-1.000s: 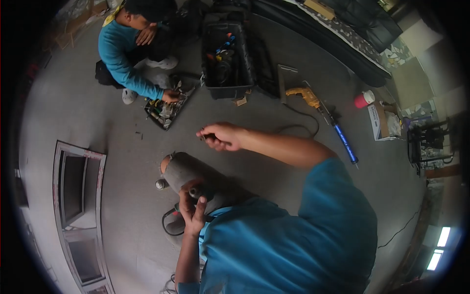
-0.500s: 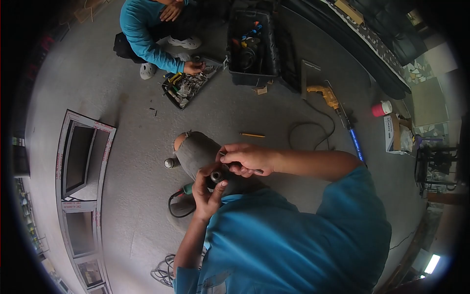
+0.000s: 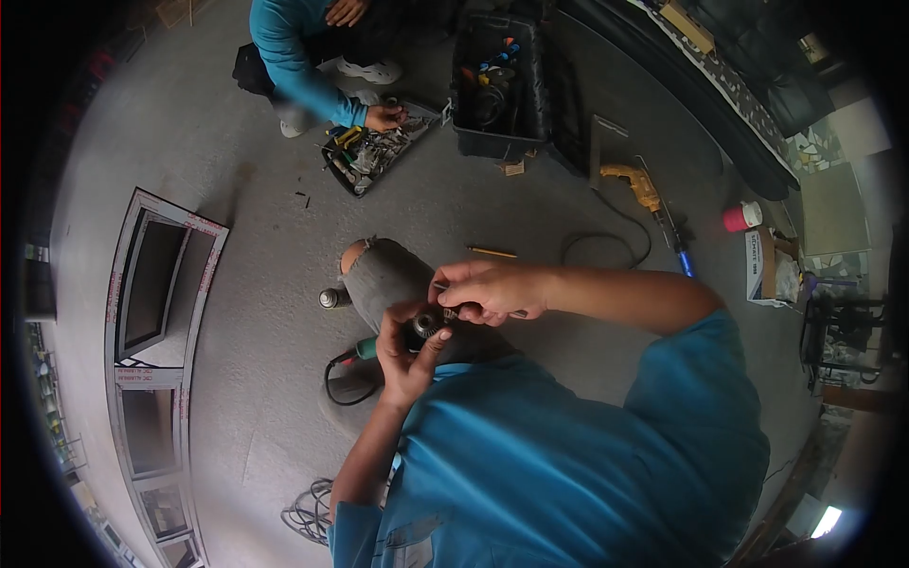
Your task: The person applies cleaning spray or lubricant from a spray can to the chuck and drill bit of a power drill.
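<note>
My left hand is wrapped round the dark metal chuck of a drill, thumb and fingers on either side of it. The drill's green body shows behind the wrist, its power cord curling down; the rest is hidden by my hand and leg. Close above the chuck, my right hand grips a chuck key. The key's toothed end points at the chuck's side, and its cross bar sticks out on both sides of my fingers.
Beside my knee stands a spray can. A pencil and a yellow drill lie on the floor. Ahead, a co-worker's hand reaches into a parts tray beside a black toolbox. Framed panels lie left.
Both my hands have shifted slightly up and right in view with the chuck. The chuck key's toothed end now shows beside the chuck. The whole view has shifted a little.
</note>
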A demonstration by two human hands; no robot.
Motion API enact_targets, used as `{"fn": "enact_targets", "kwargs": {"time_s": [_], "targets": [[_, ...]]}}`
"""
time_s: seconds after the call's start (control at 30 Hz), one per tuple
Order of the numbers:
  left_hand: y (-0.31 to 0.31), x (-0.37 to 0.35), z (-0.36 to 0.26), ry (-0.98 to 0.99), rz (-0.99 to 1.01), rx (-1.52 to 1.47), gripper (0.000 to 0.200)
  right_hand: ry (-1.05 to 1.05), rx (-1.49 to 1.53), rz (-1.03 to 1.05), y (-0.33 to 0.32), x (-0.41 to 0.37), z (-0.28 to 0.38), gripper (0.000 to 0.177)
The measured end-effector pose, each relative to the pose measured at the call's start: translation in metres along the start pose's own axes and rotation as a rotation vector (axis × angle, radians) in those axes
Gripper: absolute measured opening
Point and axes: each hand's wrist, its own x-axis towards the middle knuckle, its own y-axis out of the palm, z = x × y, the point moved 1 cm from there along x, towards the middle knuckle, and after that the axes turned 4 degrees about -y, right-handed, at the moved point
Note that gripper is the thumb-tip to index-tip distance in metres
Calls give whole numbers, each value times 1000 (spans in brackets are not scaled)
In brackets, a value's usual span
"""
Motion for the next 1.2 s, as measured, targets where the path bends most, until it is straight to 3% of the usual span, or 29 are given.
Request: {"fn": "enact_targets", "kwargs": {"time_s": [0.33,0.7,1.03,1.2], "targets": [[2,8,0,-17,-53,-220,36,-215,169,-199,21,12,-18,14],[-10,-1,11,9,43,-76,41,-209,164,-266,19,14,-19,16],[-7,-3,11,62,57,74,39,-72,78,-193,7,5,-10,18],[-13,-1,11,63,74,82,40,-65,87,-24,-11,14,-9,17]]}}
